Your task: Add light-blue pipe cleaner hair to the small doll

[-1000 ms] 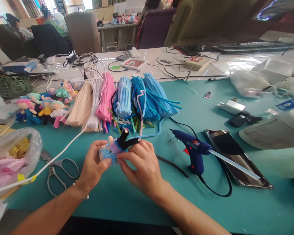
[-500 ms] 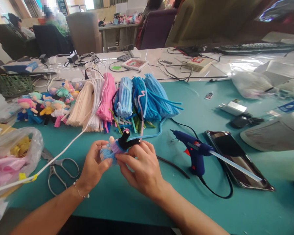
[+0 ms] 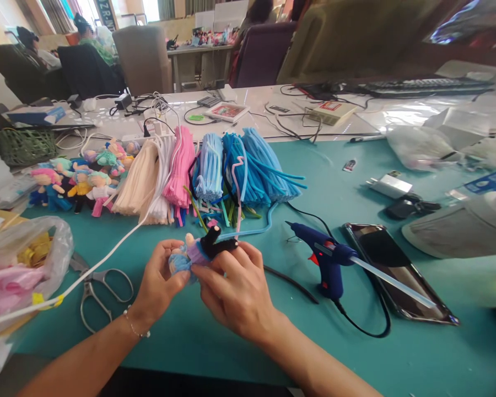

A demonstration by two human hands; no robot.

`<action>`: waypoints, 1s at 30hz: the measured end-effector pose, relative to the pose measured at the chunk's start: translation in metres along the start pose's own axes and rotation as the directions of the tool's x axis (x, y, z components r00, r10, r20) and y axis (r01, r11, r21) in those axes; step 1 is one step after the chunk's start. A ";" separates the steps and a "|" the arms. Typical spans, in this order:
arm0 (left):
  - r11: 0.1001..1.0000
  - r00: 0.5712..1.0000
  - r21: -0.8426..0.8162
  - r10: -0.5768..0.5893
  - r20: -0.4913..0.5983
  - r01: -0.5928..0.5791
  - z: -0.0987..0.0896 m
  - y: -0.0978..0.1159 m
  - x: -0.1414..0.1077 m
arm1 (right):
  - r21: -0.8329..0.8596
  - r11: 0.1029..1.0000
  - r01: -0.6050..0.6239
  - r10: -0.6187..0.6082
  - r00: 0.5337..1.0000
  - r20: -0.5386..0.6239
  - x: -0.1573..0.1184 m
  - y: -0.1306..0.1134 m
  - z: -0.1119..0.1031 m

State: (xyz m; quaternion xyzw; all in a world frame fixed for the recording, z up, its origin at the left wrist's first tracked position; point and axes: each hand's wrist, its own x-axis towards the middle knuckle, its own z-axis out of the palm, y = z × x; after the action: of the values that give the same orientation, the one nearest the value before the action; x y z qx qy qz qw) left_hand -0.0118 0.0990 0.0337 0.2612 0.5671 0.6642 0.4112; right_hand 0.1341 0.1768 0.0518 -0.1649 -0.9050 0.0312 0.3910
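A small fuzzy doll (image 3: 196,252) with blue hair, a lilac top and black legs lies sideways between my hands. My left hand (image 3: 164,274) is closed round its head end. The fingers of my right hand (image 3: 237,281) pinch its body near the lilac top, with the black legs sticking out above them. Part of the doll's underside is hidden by my fingers. Beyond my hands stand bundles of pipe cleaners in blue (image 3: 264,165), pink (image 3: 182,168) and cream (image 3: 138,182). A dark blue glue gun (image 3: 324,253) with a clear glue stick is to the right.
Scissors (image 3: 103,286) and a plastic bag (image 3: 53,242) of pink and yellow pieces lie left. A white cable (image 3: 116,245) crosses there. Several finished dolls (image 3: 82,182) sit back left. A phone (image 3: 397,270) lies under the glue stick. People sit at the far desks.
My hands stay on the doll, with only a slight shift of the right fingers along its body. The whole view has moved a little with the head.
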 end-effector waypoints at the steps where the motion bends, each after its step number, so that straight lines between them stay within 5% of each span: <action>1: 1.000 1.000 -0.001 -0.002 -0.001 0.002 0.000 -0.001 0.000 | -0.004 1.000 -0.006 0.006 1.000 0.007 0.000 0.000 0.000; 8: 0.996 0.999 -0.076 -0.040 0.025 0.042 -0.005 -0.004 0.007 | 0.231 0.973 0.009 0.020 0.992 -0.121 0.002 0.007 -0.005; 11: 0.987 0.996 -0.134 -0.086 0.019 0.088 -0.006 -0.003 0.011 | 0.446 0.889 -0.106 0.206 0.961 -0.184 0.002 0.014 -0.006; 13: 0.980 0.993 -0.160 -0.117 0.024 0.119 -0.007 -0.003 0.013 | 0.588 0.779 -0.220 0.398 0.897 -0.192 0.001 0.021 -0.003; 17: 0.973 0.988 -0.178 -0.139 0.070 0.150 -0.008 -0.004 0.016 | 0.791 0.439 -0.426 0.633 0.772 0.064 0.000 0.032 0.004; 22: 0.979 0.991 -0.159 -0.116 0.066 0.125 -0.010 -0.011 0.023 | 0.783 0.012 -0.622 0.620 0.619 0.482 0.005 0.038 0.007; 30: 0.988 0.995 -0.146 0.045 -0.087 -0.058 -0.012 -0.015 0.032 | 0.757 -0.221 -0.614 0.607 0.521 0.600 0.005 0.037 0.020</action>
State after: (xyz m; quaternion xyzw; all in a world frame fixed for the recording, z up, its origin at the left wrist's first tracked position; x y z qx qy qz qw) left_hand -0.0347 0.1199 0.0125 0.2166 0.5258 0.7253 0.3881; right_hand 0.1265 0.2147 0.0350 -0.3073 -0.4662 0.7627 0.3263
